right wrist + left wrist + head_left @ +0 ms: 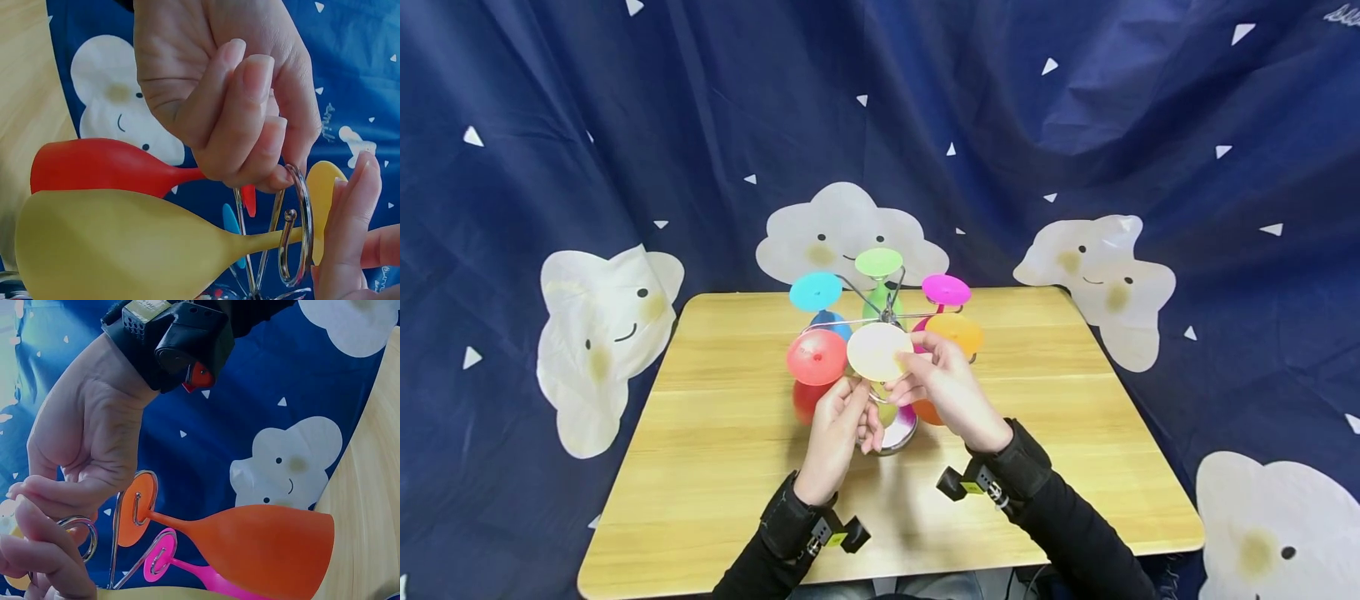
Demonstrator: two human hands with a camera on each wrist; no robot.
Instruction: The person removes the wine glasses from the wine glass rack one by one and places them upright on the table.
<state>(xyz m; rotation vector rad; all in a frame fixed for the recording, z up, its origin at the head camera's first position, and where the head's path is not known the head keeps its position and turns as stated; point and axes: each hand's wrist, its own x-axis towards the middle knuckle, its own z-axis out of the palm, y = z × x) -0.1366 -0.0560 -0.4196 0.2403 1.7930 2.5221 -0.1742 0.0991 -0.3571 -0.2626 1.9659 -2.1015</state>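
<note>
A yellow goblet (119,240) hangs upside down, its stem running through a metal loop (305,219) of a rack. My right hand (951,383) pinches the right edge of its round foot (876,352) between thumb and fingers. Just below and to the left, my left hand (838,421) pinches the loop with its fingertips. In the left wrist view the right hand (87,431) reaches in from above and the left hand's fingers (53,559) show at lower left. Seen from the head, the foot partly covers the goblet's bowl.
Red (817,357), cyan-blue (816,291), green (879,262), pink (947,290) and orange (955,333) goblets hang inverted around the rack. Its shiny round base (901,432) stands on the wooden table (715,467). A dark blue cloth (985,100) hangs behind.
</note>
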